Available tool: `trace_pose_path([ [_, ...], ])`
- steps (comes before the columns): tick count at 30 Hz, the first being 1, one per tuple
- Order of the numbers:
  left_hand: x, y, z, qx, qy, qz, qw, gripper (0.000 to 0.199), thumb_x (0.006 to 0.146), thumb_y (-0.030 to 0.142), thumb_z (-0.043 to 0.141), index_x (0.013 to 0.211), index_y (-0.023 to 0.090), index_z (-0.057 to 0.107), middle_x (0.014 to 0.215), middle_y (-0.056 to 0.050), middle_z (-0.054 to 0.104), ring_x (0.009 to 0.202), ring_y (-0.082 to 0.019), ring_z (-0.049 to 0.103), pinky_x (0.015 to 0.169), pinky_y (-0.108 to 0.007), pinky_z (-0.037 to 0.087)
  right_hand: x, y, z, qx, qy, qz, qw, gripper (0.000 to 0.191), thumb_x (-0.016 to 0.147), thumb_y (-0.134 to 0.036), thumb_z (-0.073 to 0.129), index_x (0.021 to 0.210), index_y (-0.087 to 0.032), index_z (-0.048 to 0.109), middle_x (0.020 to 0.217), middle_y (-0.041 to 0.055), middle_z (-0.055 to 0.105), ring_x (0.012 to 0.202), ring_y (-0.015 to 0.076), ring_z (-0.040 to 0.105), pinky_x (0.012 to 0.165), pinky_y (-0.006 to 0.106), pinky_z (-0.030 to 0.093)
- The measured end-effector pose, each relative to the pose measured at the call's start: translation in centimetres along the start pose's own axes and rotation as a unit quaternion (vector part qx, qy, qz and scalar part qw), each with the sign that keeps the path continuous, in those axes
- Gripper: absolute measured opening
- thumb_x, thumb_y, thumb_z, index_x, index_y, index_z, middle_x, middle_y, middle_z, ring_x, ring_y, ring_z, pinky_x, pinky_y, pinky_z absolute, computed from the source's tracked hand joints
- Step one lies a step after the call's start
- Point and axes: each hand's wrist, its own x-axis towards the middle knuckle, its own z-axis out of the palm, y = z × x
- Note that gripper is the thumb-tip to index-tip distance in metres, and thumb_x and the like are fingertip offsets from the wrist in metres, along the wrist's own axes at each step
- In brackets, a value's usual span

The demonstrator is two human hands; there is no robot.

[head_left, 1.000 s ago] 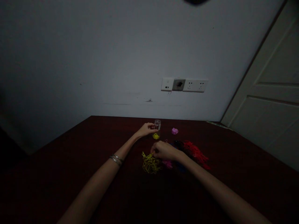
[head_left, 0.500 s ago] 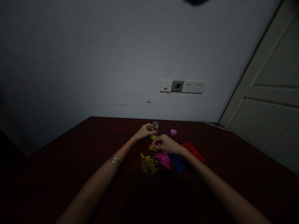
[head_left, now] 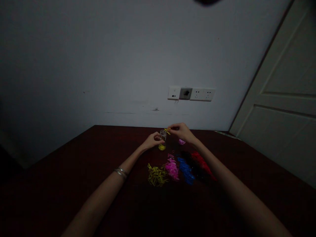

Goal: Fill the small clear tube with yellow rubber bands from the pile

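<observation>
My left hand (head_left: 152, 141) is closed around a small clear glass jar (head_left: 163, 134) near the back of the dark red table. My right hand (head_left: 179, 130) pinches some yellow bands (head_left: 167, 131) beside the jar's mouth. A small yellow object (head_left: 162, 147) lies just below the jar. Nearer to me are piles of yellow bands (head_left: 157, 175), pink bands (head_left: 172, 168), blue bands (head_left: 186, 170) and red bands (head_left: 202, 163). A dark pile lies between the blue and the red. Part of a pink-purple item (head_left: 182, 142) shows below my right hand.
A pale wall with a row of sockets (head_left: 191, 93) rises behind the table (head_left: 111, 138). A panelled door (head_left: 281, 98) stands at the right. A thin light strip (head_left: 227, 135) lies on the table's back right edge.
My right hand has moved up and away from me, carrying yellow bands from above the piles to the jar's mouth. It now partly covers the pink-purple item. More of the blue pile shows.
</observation>
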Motion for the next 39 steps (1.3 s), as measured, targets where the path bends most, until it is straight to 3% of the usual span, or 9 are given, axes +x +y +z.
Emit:
trace_pose_path([
  [5,0.0,-0.1,0.0,0.006,0.004,0.007,1.0,0.034,0.06,0.029,0.07,0.081,0.014,0.048,0.077,-0.001,0.059,0.071,-0.011,0.056,0.069,-0.026,0.042,1.8,1.2,1.2,0.0,0.085,-0.008,0.996,0.025,0.07,-0.029,0.056,0.081,-0.011,0.069,0.073,0.0066,0.068,0.067,0.0154,0.057,0.062,0.026,0.043],
  [12,0.0,-0.1,-0.1,0.013,0.0,0.006,1.0,0.035,0.061,0.03,0.07,0.081,0.013,0.047,0.077,-0.001,0.059,0.07,-0.011,0.056,0.067,-0.025,0.042,2.1,2.5,3.4,0.02,0.161,-0.022,0.986,0.028,0.07,-0.033,0.055,0.081,-0.012,0.068,0.077,0.0073,0.068,0.068,0.0157,0.056,0.065,0.027,0.043],
  [17,0.1,-0.3,-0.1,0.022,0.006,0.017,1.0,0.035,0.061,0.03,0.07,0.081,0.014,0.047,0.075,0.0,0.058,0.069,-0.01,0.056,0.067,-0.026,0.043,2.0,3.3,4.1,0.02,0.181,-0.038,0.983,0.025,0.071,-0.032,0.055,0.082,-0.013,0.068,0.083,0.0083,0.068,0.072,0.0165,0.057,0.068,0.027,0.044],
  [23,0.0,0.0,-0.1,0.02,0.0,0.019,1.0,0.033,0.062,0.029,0.069,0.081,0.014,0.047,0.076,0.0,0.057,0.07,-0.01,0.055,0.067,-0.025,0.043,2.1,3.5,4.2,0.004,0.133,-0.027,0.991,0.021,0.071,-0.028,0.056,0.082,-0.014,0.068,0.081,0.0074,0.068,0.072,0.016,0.059,0.067,0.026,0.045],
  [39,0.2,-0.4,-0.1,0.007,-0.003,0.023,1.0,0.033,0.061,0.029,0.069,0.08,0.014,0.046,0.075,0.0,0.056,0.069,-0.01,0.054,0.063,-0.024,0.041,4.5,1.3,0.9,-0.06,-0.119,-0.039,0.99,0.021,0.069,-0.022,0.056,0.079,-0.01,0.07,0.073,0.0077,0.068,0.067,0.0147,0.059,0.067,0.026,0.044],
])
